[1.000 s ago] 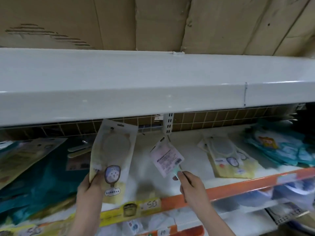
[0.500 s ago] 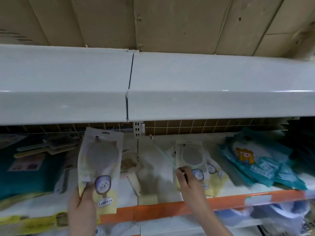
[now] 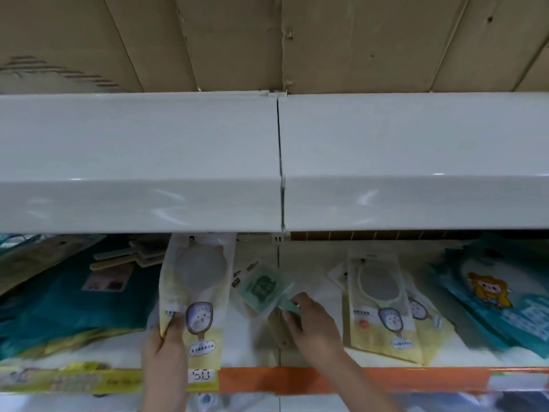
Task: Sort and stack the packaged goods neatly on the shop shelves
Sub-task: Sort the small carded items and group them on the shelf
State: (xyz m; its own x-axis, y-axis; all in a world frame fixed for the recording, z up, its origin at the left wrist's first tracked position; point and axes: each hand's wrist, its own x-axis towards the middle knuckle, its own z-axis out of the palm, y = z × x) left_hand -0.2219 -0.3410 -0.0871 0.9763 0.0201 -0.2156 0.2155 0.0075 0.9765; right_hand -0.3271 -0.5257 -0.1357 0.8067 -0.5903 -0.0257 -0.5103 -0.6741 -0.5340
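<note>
Head view, right hand [image 3: 312, 325] now gripping green packet [image 3: 263, 288]

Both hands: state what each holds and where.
Left hand grips the yellow mirror packet by its lower left edge; right hand pinches the small green brush by its handle.

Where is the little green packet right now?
In the head view, the little green packet is near the middle, pinched by the right hand above the shelf, between the mirror pack in the left hand and the stacked mirror packs at right.
</note>
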